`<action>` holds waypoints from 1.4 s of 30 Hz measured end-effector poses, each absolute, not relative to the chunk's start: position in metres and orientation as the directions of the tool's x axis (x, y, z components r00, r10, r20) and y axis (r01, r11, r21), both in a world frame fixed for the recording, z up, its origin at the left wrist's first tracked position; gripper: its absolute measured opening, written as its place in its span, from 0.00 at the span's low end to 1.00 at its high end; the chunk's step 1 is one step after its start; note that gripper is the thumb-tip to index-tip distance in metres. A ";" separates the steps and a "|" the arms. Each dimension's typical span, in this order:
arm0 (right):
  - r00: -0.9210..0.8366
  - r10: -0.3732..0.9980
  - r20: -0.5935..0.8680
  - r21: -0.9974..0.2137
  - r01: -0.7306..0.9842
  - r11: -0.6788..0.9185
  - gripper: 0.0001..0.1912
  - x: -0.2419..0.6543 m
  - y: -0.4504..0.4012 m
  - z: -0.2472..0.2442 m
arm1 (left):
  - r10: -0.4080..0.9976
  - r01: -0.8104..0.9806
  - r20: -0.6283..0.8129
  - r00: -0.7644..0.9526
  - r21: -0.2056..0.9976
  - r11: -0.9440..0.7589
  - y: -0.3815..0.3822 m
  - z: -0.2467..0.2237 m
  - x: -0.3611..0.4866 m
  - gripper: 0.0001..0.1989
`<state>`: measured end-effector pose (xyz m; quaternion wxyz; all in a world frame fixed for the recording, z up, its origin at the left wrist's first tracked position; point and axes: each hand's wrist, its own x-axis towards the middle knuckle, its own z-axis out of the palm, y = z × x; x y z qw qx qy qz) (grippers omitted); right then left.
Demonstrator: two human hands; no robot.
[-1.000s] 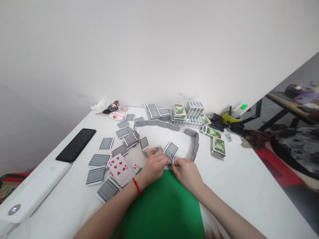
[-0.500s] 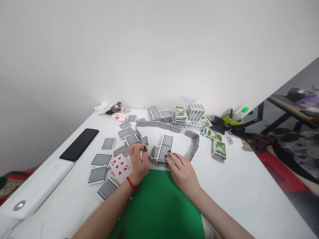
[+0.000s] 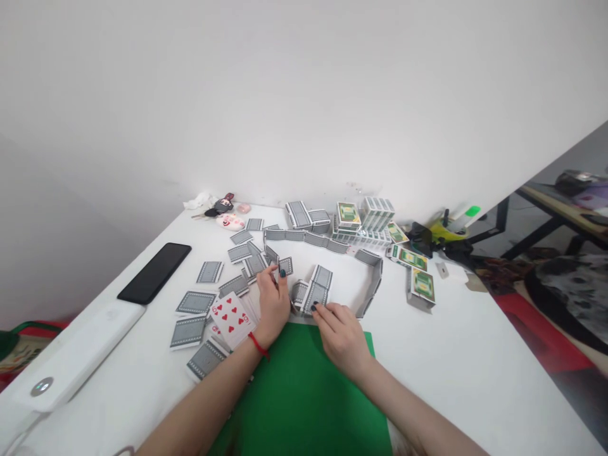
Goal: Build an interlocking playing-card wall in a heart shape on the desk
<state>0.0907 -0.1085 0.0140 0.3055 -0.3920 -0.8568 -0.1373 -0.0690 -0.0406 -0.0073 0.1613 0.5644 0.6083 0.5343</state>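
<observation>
My left hand [image 3: 273,304], wearing a red cord bracelet, has its thumb and forefinger closed at a grey-backed playing card [image 3: 285,265]. Close by, my right hand [image 3: 344,335] has its fingertips closed on the near edge of a jointed pair of grey-backed playing cards [image 3: 321,278]. That pair tilts over a small upright group of cards [image 3: 299,291]. Behind, a curved strip of cards standing on edge [image 3: 316,240] rings the hands' work. A face-up six of hearts [image 3: 232,316] lies beside my left wrist among scattered grey-backed cards [image 3: 194,303].
Green-and-white card boxes [image 3: 363,231] are stacked at the back, with more boxes [image 3: 421,285] on the right. A black phone [image 3: 156,272] and a long white device [image 3: 90,348] lie left. A green sheet [image 3: 308,392] is under my forearms. A yellow holder [image 3: 444,231] stands back right.
The jointed cards by my right hand have bent at the middle, and my right fingers have drawn together at their near edge. My left fingers have shifted slightly up with the card.
</observation>
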 end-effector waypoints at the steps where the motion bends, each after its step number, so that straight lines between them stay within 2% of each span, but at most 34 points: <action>1: -0.518 0.588 0.621 -0.002 0.749 0.662 0.14 0.091 -0.108 0.015 | 0.864 0.510 0.397 -0.308 0.836 -0.203 -0.041 -0.007 -0.068 0.13; 7: -0.512 0.667 0.542 -0.027 0.782 0.623 0.14 0.093 -0.105 0.030 | 0.872 0.458 0.358 -0.335 0.870 -0.182 -0.039 -0.006 -0.074 0.15; 11: -0.356 0.767 0.534 -0.124 0.864 0.488 0.13 0.094 -0.110 0.036 | 0.840 0.416 0.355 -0.410 0.893 -0.174 -0.022 -0.009 -0.090 0.18; 13: -0.283 0.800 0.529 -0.138 0.902 0.410 0.16 0.093 -0.114 0.037 | 0.854 0.380 0.368 -0.367 0.898 -0.223 -0.015 -0.008 -0.095 0.21; 16: -0.253 0.813 0.524 -0.120 0.924 0.364 0.14 0.090 -0.116 0.039 | 0.838 0.436 0.500 -0.218 0.818 -0.375 -0.010 -0.001 -0.096 0.22; 19: -0.304 0.775 0.554 -0.096 0.901 0.422 0.07 0.085 -0.114 0.041 | 0.794 0.543 0.608 -0.010 0.670 -0.506 -0.014 0.008 -0.092 0.17; 21: -0.338 0.752 0.565 -0.095 0.879 0.467 0.05 0.083 -0.113 0.040 | 0.761 0.588 0.641 0.103 0.578 -0.566 -0.017 0.011 -0.089 0.19; 25: -0.318 0.771 0.551 -0.139 0.876 0.461 0.06 0.081 -0.111 0.033 | 0.693 0.551 0.700 0.176 0.513 -0.658 -0.018 0.009 -0.085 0.22; 32: -0.309 0.747 0.588 -0.245 0.812 0.529 0.08 0.082 -0.105 0.018 | 0.649 0.387 0.757 0.075 0.578 -0.719 -0.019 0.004 -0.071 0.17; 36: -0.281 0.716 0.639 -0.299 0.767 0.568 0.09 0.081 -0.101 0.013 | 0.674 0.384 0.739 -0.003 0.623 -0.681 -0.023 0.006 -0.065 0.14; 42: -0.221 0.712 0.666 -0.365 0.736 0.570 0.07 0.079 -0.099 0.015 | 0.701 0.415 0.701 -0.133 0.681 -0.603 -0.029 0.009 -0.057 0.16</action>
